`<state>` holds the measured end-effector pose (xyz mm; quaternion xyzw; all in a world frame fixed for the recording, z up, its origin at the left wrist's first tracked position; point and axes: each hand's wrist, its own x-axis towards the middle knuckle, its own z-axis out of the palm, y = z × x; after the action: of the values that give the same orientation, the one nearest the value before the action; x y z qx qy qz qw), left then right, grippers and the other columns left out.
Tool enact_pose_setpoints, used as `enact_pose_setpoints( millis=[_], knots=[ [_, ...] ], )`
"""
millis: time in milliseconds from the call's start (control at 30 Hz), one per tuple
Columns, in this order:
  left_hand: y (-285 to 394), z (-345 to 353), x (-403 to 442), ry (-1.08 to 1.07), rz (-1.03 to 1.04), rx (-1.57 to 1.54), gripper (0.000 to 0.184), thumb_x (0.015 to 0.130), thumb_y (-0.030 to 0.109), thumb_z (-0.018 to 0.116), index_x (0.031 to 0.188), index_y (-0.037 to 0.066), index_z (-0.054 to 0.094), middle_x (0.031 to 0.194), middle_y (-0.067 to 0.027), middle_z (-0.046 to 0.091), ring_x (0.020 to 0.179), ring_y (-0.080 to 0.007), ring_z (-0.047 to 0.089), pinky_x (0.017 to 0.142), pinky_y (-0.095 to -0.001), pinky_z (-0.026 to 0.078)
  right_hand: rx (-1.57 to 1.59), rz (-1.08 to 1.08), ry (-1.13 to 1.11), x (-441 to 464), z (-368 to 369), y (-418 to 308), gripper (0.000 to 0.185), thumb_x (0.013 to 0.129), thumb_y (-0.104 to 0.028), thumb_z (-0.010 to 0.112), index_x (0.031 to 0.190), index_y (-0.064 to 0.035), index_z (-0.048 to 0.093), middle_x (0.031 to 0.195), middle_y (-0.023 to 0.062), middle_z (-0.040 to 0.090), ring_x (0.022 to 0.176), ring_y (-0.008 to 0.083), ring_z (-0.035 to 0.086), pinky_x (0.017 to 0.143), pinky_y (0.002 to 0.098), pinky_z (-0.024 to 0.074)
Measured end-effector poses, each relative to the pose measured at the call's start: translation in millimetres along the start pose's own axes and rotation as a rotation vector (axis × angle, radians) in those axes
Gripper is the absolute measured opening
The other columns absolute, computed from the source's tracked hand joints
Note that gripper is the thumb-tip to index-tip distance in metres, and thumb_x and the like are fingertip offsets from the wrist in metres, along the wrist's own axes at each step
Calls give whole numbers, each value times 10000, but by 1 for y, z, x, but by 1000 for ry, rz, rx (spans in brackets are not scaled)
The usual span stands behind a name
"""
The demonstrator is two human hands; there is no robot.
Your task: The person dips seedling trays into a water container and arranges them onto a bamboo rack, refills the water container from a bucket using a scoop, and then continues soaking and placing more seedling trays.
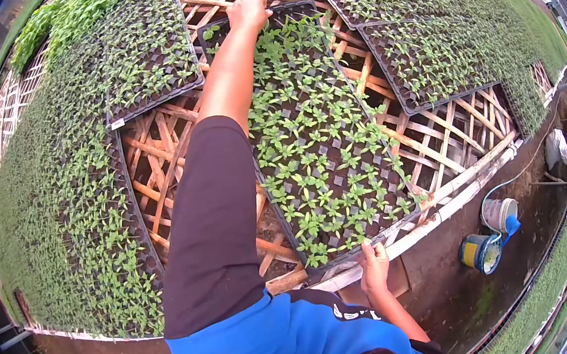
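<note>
A long black seedling tray (295, 8) full of small green seedlings (318, 144) lies on a lattice of wooden slats in front of me. My left arm stretches across it. At the tray's far edge, my left hand (249, 14) is closed around the rim. My right hand (374, 267) is at the near edge, low on the right, its fingers pinched together at the tray's rim. Part of the tray's left side is hidden behind my left arm.
More seedling trays stand to the left (151, 65) and right (425, 58). Wooden slats (429, 140) show between them. A white rail (458, 200) borders the bench. Below on the right are a blue bucket (480, 253), a pale bucket (497, 212) and a hose (513, 180).
</note>
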<state>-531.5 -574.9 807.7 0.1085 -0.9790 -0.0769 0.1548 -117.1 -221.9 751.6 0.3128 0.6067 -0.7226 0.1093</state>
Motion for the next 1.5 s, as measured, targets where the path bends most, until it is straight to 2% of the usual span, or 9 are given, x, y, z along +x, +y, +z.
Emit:
enact_pose_setpoints(
  millis=[233, 300, 367, 567, 633, 700, 1000, 1100, 1500],
  knots=[
    [-13, 47, 10, -265, -170, -96, 319, 750, 317, 526, 1028, 162, 553, 1039, -98, 538, 1042, -260, 457, 827, -434, 328, -22, 147, 4, -7, 1, 6, 77, 804, -72, 511, 742, -81, 466, 682, -15, 453, 618, 65, 444, 563, 255, 476],
    [-27, 45, -6, -41, -142, -40, 238, 748, 248, 512, 953, 147, 582, 983, -77, 554, 996, -249, 478, 789, -429, 326, -68, 164, 42, -5, 2, 2, 151, 800, -95, 527, 677, -89, 439, 657, -12, 443, 598, 68, 436, 555, 269, 469],
    [-47, 6, -58, 521, -18, -127, 138, 741, 173, 511, 845, 133, 593, 876, -60, 557, 851, -249, 516, 776, -405, 317, -93, 198, 31, -3, 2, -1, 156, 794, -133, 550, 682, -94, 449, 646, -13, 435, 591, 70, 430, 546, 262, 457],
    [-204, 30, -202, 1007, -862, -1519, 218, 713, -4, 539, 920, 46, 494, 732, -34, 506, 607, -123, 515, 495, -225, 397, -156, 215, -27, 2, 3, -1, 125, 788, -156, 563, 748, -82, 471, 646, -3, 436, 603, 91, 440, 542, 256, 435],
    [-224, 6, -216, 860, -1245, -1730, 269, 742, 38, 547, 992, 15, 448, 744, -33, 511, 628, -116, 528, 488, -231, 402, -147, 221, -24, -3, 6, -3, 122, 788, -152, 562, 764, -81, 467, 661, 3, 445, 614, 98, 449, 541, 256, 434],
    [-250, 17, -207, 686, -1167, -1905, 284, 766, 120, 570, 994, 11, 441, 762, -53, 523, 613, -157, 541, 485, -246, 413, -129, 229, -27, -4, 5, -5, 122, 787, -150, 562, 781, -80, 462, 680, 9, 455, 629, 105, 460, 542, 255, 433],
    [-258, 20, -179, 602, -1302, -1775, 105, 830, 131, 468, 880, 56, 413, 717, -109, 521, 621, -257, 564, 548, -380, 462, -121, 239, -32, 2, -3, 5, 182, 775, -197, 586, 839, -108, 441, 773, 12, 465, 683, 134, 464, 602, 283, 409],
    [-260, 27, -183, 614, -1324, -1859, 140, 827, 144, 472, 876, 37, 395, 686, -114, 506, 519, -238, 555, 432, -338, 450, -127, 242, -36, 4, -4, 6, 197, 773, -207, 588, 852, -101, 441, 790, 19, 462, 693, 141, 464, 610, 285, 409],
    [-221, 16, -211, 552, -1143, -1593, 189, 809, 163, 525, 933, 26, 482, 815, -71, 552, 653, -144, 563, 555, -265, 447, -271, 344, -186, 9, -13, -13, 184, 787, -208, 567, 861, -45, 521, 779, 29, 524, 713, 129, 529, 591, 261, 446]
  ],
)
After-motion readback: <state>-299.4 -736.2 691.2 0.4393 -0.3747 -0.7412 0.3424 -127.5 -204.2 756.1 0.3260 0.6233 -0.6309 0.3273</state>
